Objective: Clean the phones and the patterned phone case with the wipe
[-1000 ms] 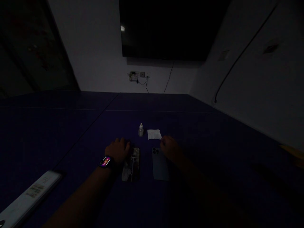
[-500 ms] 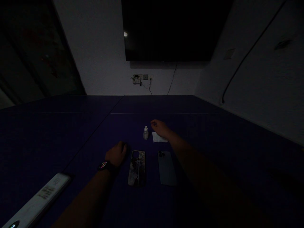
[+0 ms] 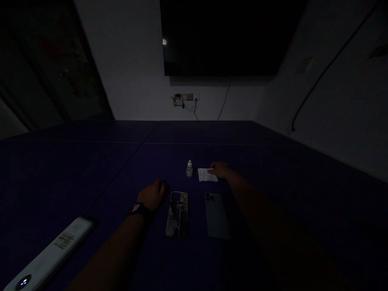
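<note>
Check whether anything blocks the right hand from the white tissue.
Nothing visible does: the right hand is at the right edge of the white tissue; the bottle stands apart, left of it.

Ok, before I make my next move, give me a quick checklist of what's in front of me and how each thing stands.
1. Right hand at the white sheet: ok, fingers at its right edge.
2. Firm pinch on the sheet: cannot tell, too dark.
3. Left hand clear of the phone case: ok, it rests to the case's left, apart from it.
4. Phone separate from the case, camera side up: ok, lying to the case's right.
5. Small bottle upright: ok, left of the sheet; whether its white top is tight, cannot tell.
6. Lighting: not ok, the scene is very dim.
</note>
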The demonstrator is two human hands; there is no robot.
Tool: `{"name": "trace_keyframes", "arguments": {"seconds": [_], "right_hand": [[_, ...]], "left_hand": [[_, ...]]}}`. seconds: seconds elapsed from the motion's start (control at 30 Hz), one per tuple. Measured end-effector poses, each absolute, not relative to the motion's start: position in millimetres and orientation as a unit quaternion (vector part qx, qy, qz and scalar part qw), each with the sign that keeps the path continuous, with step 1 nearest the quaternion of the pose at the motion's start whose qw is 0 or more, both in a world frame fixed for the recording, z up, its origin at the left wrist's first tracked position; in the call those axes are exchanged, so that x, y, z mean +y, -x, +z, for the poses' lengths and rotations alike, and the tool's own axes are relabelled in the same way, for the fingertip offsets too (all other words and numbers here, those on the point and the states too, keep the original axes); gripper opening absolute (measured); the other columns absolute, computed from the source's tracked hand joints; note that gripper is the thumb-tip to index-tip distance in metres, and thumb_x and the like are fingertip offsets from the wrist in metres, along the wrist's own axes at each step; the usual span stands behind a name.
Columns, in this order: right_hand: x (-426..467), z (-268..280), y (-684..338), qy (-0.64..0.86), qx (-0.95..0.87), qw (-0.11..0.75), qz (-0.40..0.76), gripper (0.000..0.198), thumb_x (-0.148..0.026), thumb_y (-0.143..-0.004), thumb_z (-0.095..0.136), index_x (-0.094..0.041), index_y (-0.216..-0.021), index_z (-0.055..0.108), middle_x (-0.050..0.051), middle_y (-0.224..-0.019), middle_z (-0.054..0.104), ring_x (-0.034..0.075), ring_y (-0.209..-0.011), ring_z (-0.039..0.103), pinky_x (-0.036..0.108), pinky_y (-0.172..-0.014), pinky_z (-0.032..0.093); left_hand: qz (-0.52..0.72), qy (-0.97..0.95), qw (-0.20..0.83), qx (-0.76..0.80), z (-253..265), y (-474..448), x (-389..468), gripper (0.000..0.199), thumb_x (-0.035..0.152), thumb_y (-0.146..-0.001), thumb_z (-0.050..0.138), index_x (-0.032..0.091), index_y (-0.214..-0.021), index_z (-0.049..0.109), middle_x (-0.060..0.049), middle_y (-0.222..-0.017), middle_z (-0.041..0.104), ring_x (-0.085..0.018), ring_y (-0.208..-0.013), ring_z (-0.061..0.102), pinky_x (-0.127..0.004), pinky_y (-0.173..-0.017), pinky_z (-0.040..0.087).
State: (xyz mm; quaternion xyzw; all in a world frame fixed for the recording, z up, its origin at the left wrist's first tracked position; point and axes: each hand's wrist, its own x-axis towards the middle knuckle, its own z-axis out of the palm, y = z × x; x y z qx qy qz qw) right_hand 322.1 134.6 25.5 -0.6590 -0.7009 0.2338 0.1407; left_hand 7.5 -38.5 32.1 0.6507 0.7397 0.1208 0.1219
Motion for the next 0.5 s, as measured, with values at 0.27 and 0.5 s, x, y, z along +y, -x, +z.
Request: {"name": "trace_keyframes", "arguments": {"seconds": [0.27,0.5], "right_hand": [[130.1,28.0,-322.6,0.545,-0.593,0.372,0.461,0.031,-0.035,-0.098,0.062,-0.015,-0.122,0.061,0.009,-0.118,0.065,0.021,-0.099,0.067,0.041,-0.084,0.058],[102.8,8.5,-335.3,0.406,-0.439,0.552,0.581,0.021,-0.030,-0.098,0.046,-0.022,-0.103,0.065,0.009,-0.106,0.074,0.027,-0.105,0.070,0.047,-0.087,0.058]], "left_hand": [[0.177,-0.649,0.142,0.726,32.0,-2.4,-39.8,0.030,0.035,-0.099,0.062,0.018,-0.124,0.061,-0.009,-0.124,0.063,-0.023,-0.103,0.066,-0.043,-0.088,0.057],[0.271,-0.700,0.201,0.630,55.4,-15.8,-2.8,0.030,0.035,-0.099,0.062,0.017,-0.123,0.061,-0.009,-0.122,0.064,-0.023,-0.102,0.066,-0.043,-0.087,0.057]]}}
